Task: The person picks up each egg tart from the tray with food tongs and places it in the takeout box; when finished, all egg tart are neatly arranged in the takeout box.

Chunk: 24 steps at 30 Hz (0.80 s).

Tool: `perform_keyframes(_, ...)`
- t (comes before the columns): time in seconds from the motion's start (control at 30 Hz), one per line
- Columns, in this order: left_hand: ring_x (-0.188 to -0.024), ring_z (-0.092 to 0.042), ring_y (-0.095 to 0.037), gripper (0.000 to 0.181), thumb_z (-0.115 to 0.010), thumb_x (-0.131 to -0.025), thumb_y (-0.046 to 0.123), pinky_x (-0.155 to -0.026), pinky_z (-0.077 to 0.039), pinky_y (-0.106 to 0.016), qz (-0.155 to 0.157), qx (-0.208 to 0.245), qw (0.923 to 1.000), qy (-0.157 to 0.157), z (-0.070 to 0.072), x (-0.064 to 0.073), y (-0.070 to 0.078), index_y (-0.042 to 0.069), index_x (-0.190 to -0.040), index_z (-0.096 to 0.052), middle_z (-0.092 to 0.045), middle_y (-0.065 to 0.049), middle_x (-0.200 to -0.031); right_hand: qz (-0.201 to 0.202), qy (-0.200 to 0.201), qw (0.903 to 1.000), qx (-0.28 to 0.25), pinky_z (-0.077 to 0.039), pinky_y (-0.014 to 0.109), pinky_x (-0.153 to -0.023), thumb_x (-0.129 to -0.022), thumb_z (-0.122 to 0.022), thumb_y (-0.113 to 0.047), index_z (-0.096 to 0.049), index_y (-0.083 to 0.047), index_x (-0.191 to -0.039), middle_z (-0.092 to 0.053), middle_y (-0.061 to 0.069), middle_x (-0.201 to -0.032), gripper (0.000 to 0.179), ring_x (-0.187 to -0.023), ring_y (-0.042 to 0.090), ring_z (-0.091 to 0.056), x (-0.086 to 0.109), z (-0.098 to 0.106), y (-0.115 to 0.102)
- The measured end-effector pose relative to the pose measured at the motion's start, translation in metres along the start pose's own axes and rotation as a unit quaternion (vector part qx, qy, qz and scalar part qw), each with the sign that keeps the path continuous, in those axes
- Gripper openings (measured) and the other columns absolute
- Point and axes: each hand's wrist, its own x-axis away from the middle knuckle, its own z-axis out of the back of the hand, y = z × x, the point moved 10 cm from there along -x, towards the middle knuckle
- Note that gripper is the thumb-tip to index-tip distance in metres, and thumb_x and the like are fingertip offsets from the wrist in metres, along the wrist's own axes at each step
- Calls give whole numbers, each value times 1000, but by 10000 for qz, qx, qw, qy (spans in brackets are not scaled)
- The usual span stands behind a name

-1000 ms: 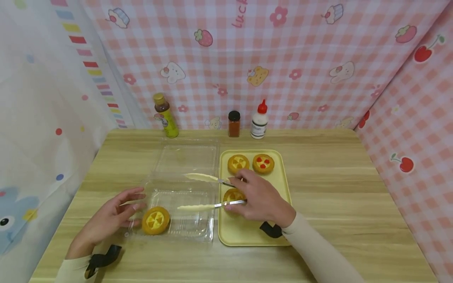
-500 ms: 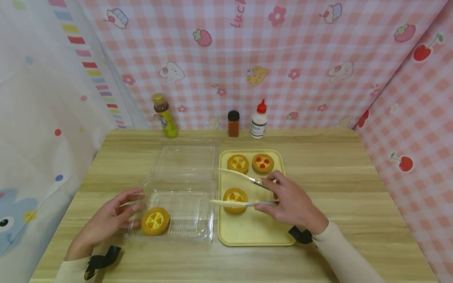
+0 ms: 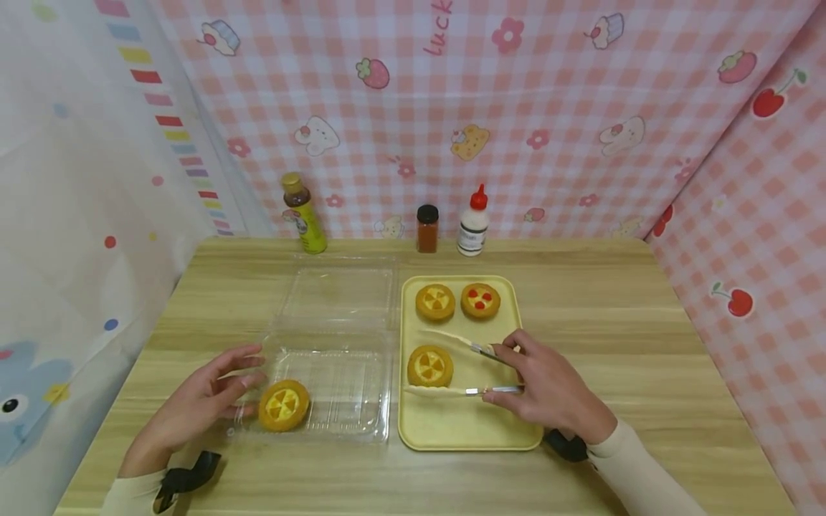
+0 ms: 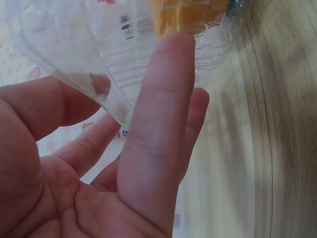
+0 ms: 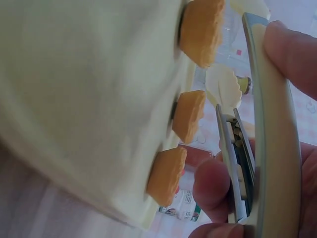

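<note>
My right hand [image 3: 548, 387] holds a pair of tongs [image 3: 474, 391] over the yellow tray [image 3: 467, 433]. The cream-coloured tips of the tongs are spread, one on each side of an egg tart [image 3: 429, 366] with orange wedges on top. Two more tarts sit at the back of the tray: a wedge-topped tart [image 3: 435, 302] and a red-dotted tart [image 3: 480, 301]. At the clear plastic container [image 3: 342, 387], my left hand [image 3: 193, 401] rests with loosely bent fingers by its left edge; whether they touch it is unclear. Inside that container lies another wedge-topped tart [image 3: 284, 405].
The container's lid [image 3: 342, 290] is folded back behind its base. Along the table's back edge stand a yellow-labelled bottle [image 3: 305, 218], a black-capped spice jar [image 3: 427, 231] and a white bottle with a red nozzle [image 3: 474, 226]. Patterned cloth hangs behind and at both sides.
My right hand has drawn the tongs rightward from the container to the tray, then slightly nearer, with the tips now around the front tart. The left hand has stayed put.
</note>
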Motion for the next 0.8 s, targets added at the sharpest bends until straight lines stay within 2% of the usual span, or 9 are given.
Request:
perform_keyframes(0.13,-120,-66,0,58,-52,-113,19,-82,-67,-40,-68,-9,10000,6,0,2,0,1,-163,-29,-43,-31,-153,-53,-54,9999,102,-43,24,-67,-79,-88,-57,-75,-14,-130,-61,-4,-117,67,-75,5,-47,3,-4,4)
perform_keyframes(0.3,-119,-67,1,57,-53,-113,19,-81,-67,-39,-120,-31,9999,54,0,4,-1,0,-162,-30,-56,-3,-147,18,-21,9997,241,-44,24,-64,-81,-87,-57,-77,-16,-127,-62,-5,-113,63,-73,5,-49,5,-6,5)
perform_keyframes(0.4,-119,-67,1,57,-53,-113,19,-82,-67,-38,-141,-17,9999,79,1,4,-1,0,-162,-30,-57,6,-144,49,39,9996,287,-46,24,-64,-82,-87,-56,-77,-16,-125,-63,-4,-112,60,-74,5,-51,5,-5,6)
perform_keyframes(0.53,-119,-67,0,57,-53,-113,19,-81,-67,-38,-144,-17,9999,84,1,4,0,0,-162,-30,-57,2,-145,106,124,9994,313,-46,24,-63,-82,-87,-55,-78,-15,-122,-64,-4,-110,57,-74,4,-52,8,-3,7)
perform_keyframes(0.7,-119,-67,1,57,-52,-113,20,-82,-67,-39,-52,-27,10000,75,2,4,-2,0,-162,-30,-52,-15,-150,174,230,9992,280,-44,22,-62,-84,-86,-54,-79,-16,-118,-64,-5,-108,52,-73,2,-51,12,-3,9)
perform_keyframes(0.8,-119,-67,1,57,-52,-114,20,-82,-67,-38,-51,-28,10000,64,3,4,-2,1,-162,-30,-53,-12,-150,192,271,9991,253,-45,23,-62,-85,-85,-53,-79,-16,-117,-64,-5,-108,49,-74,2,-51,13,-4,10)
